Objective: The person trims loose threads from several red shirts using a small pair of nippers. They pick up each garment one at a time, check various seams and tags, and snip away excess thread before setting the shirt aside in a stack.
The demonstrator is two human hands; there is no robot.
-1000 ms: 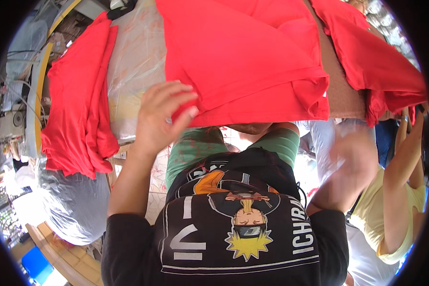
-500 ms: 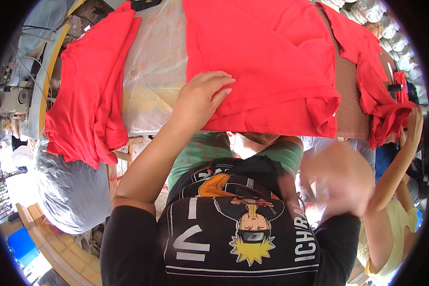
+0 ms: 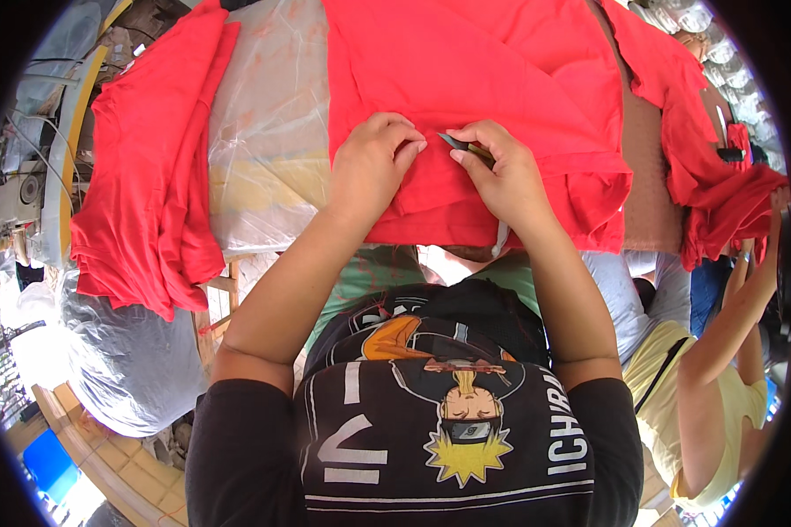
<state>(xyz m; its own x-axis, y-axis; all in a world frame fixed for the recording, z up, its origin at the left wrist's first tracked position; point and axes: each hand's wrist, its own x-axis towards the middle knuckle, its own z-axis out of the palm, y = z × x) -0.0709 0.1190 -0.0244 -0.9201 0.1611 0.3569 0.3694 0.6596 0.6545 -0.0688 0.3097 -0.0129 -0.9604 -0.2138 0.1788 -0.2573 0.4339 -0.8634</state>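
Observation:
A red garment (image 3: 501,79) lies spread on the table before me, its near edge folded over. My left hand (image 3: 373,162) is over the garment's left part, thumb and fingers pinched together; what they hold, if anything, is too small to see. Close on its right, my right hand (image 3: 505,171) is closed round small thread snips (image 3: 453,140), whose dark pointed tip faces the left fingertips. A pale strip (image 3: 501,239) hangs below the right wrist at the table edge.
More red garments (image 3: 154,158) are piled at the left, hanging over the edge. Clear plastic (image 3: 268,114) covers the tabletop beside them. At the right, a co-worker in a yellow top (image 3: 712,404) handles another red garment (image 3: 712,193). A plastic-wrapped bundle (image 3: 127,360) stands lower left.
My right hand has come up from beside my body to the garment, with the snips in it. My left hand stays nearly in place. The co-worker's arm has shifted slightly.

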